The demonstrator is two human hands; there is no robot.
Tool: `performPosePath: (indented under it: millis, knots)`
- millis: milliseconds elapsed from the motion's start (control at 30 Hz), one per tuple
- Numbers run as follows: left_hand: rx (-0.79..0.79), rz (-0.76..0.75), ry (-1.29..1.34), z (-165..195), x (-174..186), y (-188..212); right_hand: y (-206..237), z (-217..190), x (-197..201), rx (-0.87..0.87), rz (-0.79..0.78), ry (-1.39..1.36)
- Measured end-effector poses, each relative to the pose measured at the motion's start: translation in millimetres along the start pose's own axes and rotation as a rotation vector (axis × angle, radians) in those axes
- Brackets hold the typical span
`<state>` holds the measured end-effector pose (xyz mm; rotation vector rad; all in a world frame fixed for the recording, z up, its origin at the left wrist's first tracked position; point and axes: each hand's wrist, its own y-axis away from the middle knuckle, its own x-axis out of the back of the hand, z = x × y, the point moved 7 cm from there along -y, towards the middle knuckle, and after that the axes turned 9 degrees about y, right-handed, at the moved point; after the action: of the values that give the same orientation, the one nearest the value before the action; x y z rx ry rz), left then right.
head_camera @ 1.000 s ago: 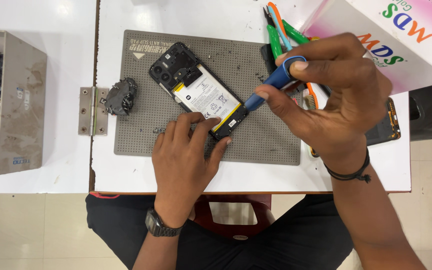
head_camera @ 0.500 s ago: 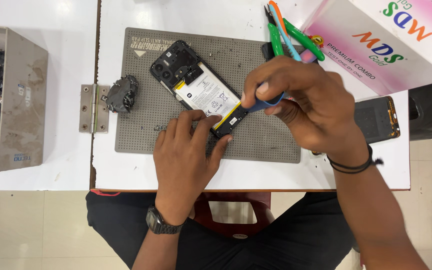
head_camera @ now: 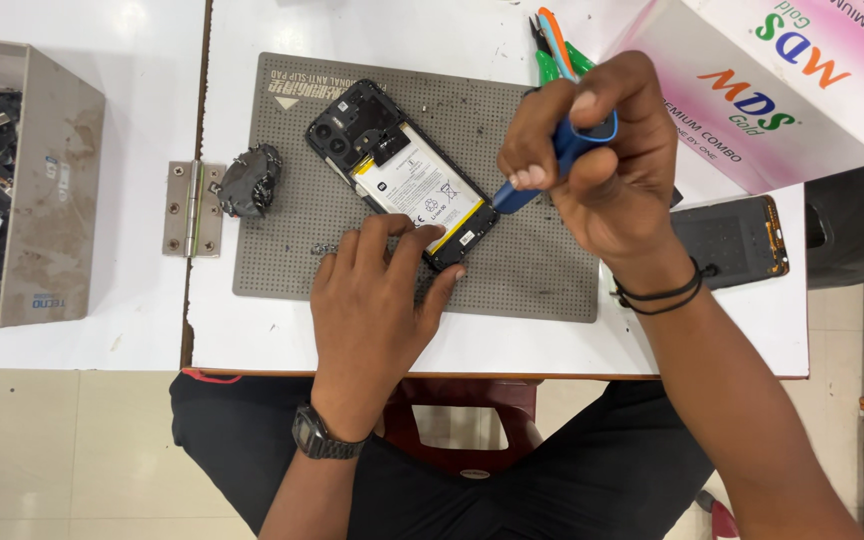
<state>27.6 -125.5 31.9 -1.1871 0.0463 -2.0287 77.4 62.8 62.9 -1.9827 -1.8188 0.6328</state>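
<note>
An opened black phone (head_camera: 392,170) lies at an angle on a grey dotted work mat (head_camera: 532,270), its white battery and camera end exposed. My left hand (head_camera: 382,290) rests on the mat with its fingertips pressing the phone's near end. My right hand (head_camera: 602,170) grips a blue screwdriver (head_camera: 552,165), its tip down at the phone's lower right edge.
A grey tray of phone parts (head_camera: 47,190) stands at the left. A metal hinge (head_camera: 190,208) and a dark round part (head_camera: 247,180) lie by the mat's left edge. A pink and white box (head_camera: 782,90), green-handled tools (head_camera: 557,50) and a detached screen (head_camera: 737,240) lie to the right.
My right hand has shifted left and turned upright with the screwdriver, still at the phone's lower edge. My left hand has stayed on the phone.
</note>
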Motion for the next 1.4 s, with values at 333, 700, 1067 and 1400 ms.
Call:
performPosePath:
  millis: [333,700,1067,1400]
  knots:
    - [0.001,-0.006,-0.003,0,-1,-1,-1,11,6,-0.104,0.197,0.076]
    - [-0.012,0.0,-0.003,0,0,-1,-4,-13,-13,0.09,0.209,0.384]
    - [-0.005,-0.003,-0.003,-1,2,0,-8,-24,-2,0.029,0.155,0.426]
    - [-0.03,0.011,-0.022,3,-1,-2,-17,-28,-26,0.055,0.054,0.451]
